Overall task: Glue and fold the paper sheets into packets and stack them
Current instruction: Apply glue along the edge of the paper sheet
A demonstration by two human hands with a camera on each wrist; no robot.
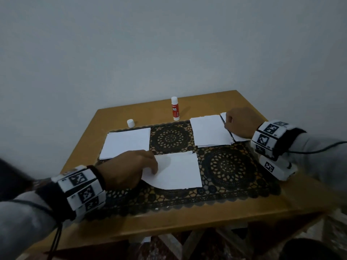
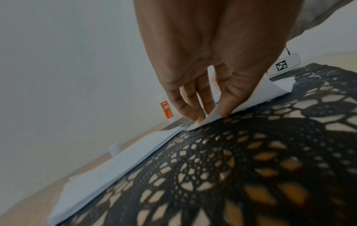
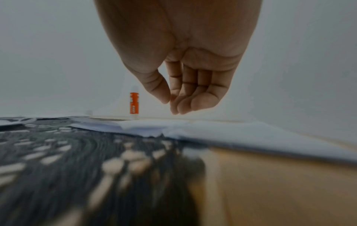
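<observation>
Room: a plain pale wall behind a small wooden desk (image 1: 216, 218), with a black lace mat (image 1: 229, 166) across its middle.
Sheet in hand: one white paper sheet (image 1: 178, 171) lies on the mat near the desk's front edge, its left side lifted and bowed.
Left hand: your left hand (image 1: 127, 167) pinches that sheet's left corner between thumb and fingertips (image 2: 225, 111); the corner curls up off the lace.
Right hand: your right hand (image 1: 240, 122) is at the desk's right edge over an offset sheet (image 1: 238, 138) beside the right pile; the fingers are curled with thumb near fingertips, and you cannot tell whether they hold paper.
Piles: a left pile (image 1: 127, 142) sits towards the desk's left edge, a right pile (image 1: 210, 132) towards the back right.
Glue: the glue stick (image 1: 175, 108) stands upright near the back edge, its cap (image 1: 130, 123) off and apart to the left.
Handling: the sheet is light, limp and creases easily; it will likely slide on others yet snag on lace. Hold it at corners or edges, lightly.
Caution: keep glued faces from touching the mat.
</observation>
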